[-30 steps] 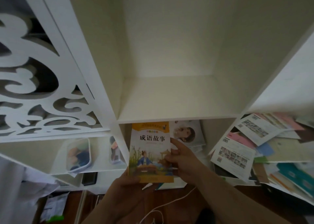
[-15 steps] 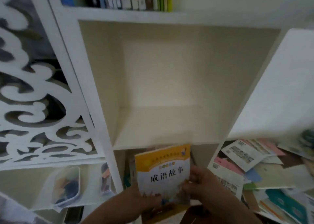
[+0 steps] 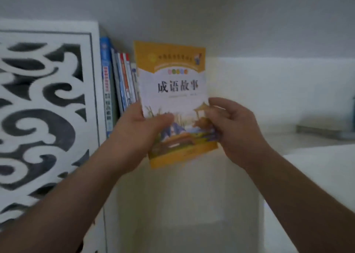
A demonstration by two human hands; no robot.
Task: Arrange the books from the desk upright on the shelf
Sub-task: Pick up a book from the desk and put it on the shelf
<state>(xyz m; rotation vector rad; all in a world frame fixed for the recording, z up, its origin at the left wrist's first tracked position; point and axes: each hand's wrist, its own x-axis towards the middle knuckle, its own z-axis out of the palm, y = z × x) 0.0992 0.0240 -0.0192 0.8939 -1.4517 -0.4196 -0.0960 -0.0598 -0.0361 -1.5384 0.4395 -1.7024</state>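
I hold a thin orange and white book (image 3: 173, 91) with black Chinese characters on its cover upright in front of the white shelf unit (image 3: 288, 91). My left hand (image 3: 140, 131) grips its lower left edge, thumb across the cover. My right hand (image 3: 228, 126) pinches its right edge. Just left of the book, a row of several books (image 3: 115, 87) stands upright on the shelf, blue spine outermost. The book's front cover faces me and hides part of that row.
A white panel with carved scroll cut-outs (image 3: 42, 106) fills the left side. Below the hands is an open white compartment (image 3: 188, 201). A flat grey object (image 3: 324, 132) lies on the shelf surface at the far right, beside a dark item at the frame edge.
Both hands have lifted the book from below the empty compartment up to the top shelf, next to the standing books. My view tilted upward; the desk papers are out of sight.
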